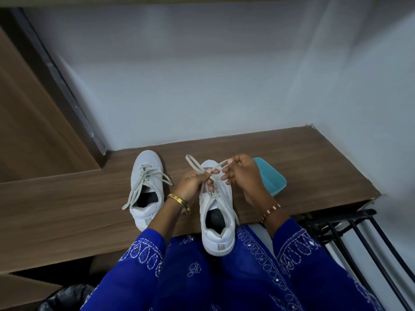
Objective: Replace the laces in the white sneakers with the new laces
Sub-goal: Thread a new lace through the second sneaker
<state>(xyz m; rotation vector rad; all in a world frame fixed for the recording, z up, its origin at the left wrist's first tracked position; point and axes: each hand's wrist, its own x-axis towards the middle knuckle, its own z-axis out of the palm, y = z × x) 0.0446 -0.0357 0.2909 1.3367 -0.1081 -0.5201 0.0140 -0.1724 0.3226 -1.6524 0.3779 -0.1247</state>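
Two white sneakers sit on a wooden desk (78, 207). The left sneaker (147, 189) lies further left with its grey-white lace loose and untied. The right sneaker (217, 212) hangs partly over the desk's front edge, heel toward me, above my lap. My left hand (195, 182) pinches a lace loop (194, 163) over the sneaker's tongue. My right hand (241, 173) pinches the other strand of that lace just to the right. Both hands hide most of the sneaker's eyelets.
A light blue plastic container (272, 178) lies behind my right hand near the wall. A black metal rack (359, 232) stands at the lower right. A black-lined bin (65, 297) is at the lower left. White walls close the desk's back and right.
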